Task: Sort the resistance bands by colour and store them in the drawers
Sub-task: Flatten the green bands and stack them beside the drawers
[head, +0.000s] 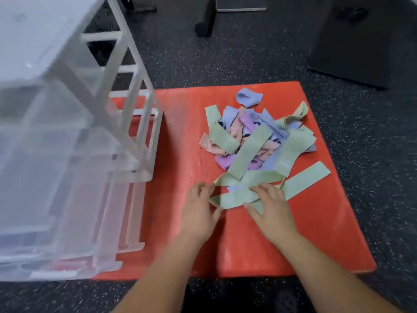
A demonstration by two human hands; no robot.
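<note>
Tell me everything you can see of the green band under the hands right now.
The flat pale green fabric resistance band lies folded on the red foam mat, at the near edge of the mixed pile of bands. The left hand pinches its left end; the right hand presses its middle. Another green strip crosses just behind it.

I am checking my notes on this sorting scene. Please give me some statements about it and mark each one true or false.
1. Both hands touch a green band. True: the left hand and the right hand are on it.
2. The pile lies on a blue mat. False: the mat is red-orange.
3. The drawer unit stands left of the pile. True.
4. One blue band lies apart, behind the pile. True.
5. All bands in the pile are green. False: blue, purple and pink ones show too.
</note>
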